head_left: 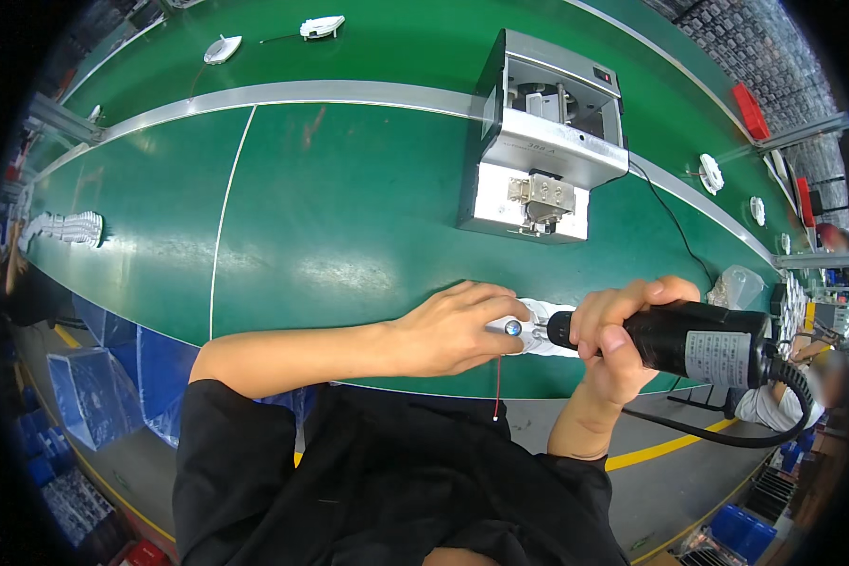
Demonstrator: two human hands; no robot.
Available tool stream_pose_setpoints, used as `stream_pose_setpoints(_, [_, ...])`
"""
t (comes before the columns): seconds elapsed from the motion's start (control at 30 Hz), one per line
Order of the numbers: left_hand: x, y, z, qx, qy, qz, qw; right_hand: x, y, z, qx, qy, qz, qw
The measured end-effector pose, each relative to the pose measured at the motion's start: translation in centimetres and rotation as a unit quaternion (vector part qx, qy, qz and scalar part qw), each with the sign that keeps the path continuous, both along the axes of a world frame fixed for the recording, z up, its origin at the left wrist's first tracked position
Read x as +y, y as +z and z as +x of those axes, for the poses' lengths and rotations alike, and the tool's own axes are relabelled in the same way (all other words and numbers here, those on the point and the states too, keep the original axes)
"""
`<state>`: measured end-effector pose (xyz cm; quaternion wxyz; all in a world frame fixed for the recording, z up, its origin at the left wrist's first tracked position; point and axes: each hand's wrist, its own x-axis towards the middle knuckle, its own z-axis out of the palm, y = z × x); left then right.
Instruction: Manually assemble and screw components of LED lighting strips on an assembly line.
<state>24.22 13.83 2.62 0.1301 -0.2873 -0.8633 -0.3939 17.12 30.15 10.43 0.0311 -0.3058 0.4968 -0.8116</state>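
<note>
My right hand (623, 330) is wrapped round a black electric screwdriver (698, 340) that lies nearly level, its tip turned left. A thick black cable bends away from its back end. At the tip is a white plastic part (547, 309), low on the green worktable near its front edge. My left hand (467, 330) grips the part's left side, fingers closed over it. A small shiny round piece (512, 327) shows beside the fingertips. From the part a thin red wire (498, 387) hangs over the table edge. Whether the bit touches a screw is hidden.
A silver screw feeder (542, 141) stands behind my hands, its cord running right. A clear plastic bag (738, 285) lies at the right. Stacked white parts (66, 228) sit far left. Beyond a metal rail, a green conveyor (396, 47) carries several white parts.
</note>
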Motion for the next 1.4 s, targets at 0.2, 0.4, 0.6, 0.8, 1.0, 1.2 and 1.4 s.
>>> stream_pose_setpoints(0.2, [0.4,0.0,-0.1,-0.002,0.009,0.013,1.000,0.0,-0.2,0.1,0.012,0.009,0.049,0.999])
stream_pose_setpoints(0.4, [0.4,-0.2,0.0,-0.020,0.014,0.026,0.999,0.0,-0.8,0.2,0.040,0.041,0.078,0.995])
stream_pose_setpoints(0.6, [-1.0,0.3,0.3,-0.009,0.018,-0.011,1.000,-2.7,2.2,-2.1,0.064,0.039,-0.049,0.996])
stream_pose_setpoints(0.8, [-1.9,0.1,0.9,-0.006,0.029,-0.012,0.999,-5.8,3.4,-6.7,0.079,-0.032,-0.045,0.995])
stream_pose_setpoints(1.0, [-2.1,-0.2,1.1,-0.005,0.031,0.005,0.999,-6.8,3.4,-6.8,0.049,-0.012,0.005,0.999])
stream_pose_setpoints(1.2, [-2.0,-0.3,1.1,0.003,0.039,0.019,0.999,-3.6,1.7,-1.0,0.020,0.047,-0.017,0.999])
stream_pose_setpoints(1.4, [-2.2,-0.2,0.9,0.012,0.038,0.020,0.999,-2.3,0.7,1.4,-0.023,0.044,0.007,0.999])
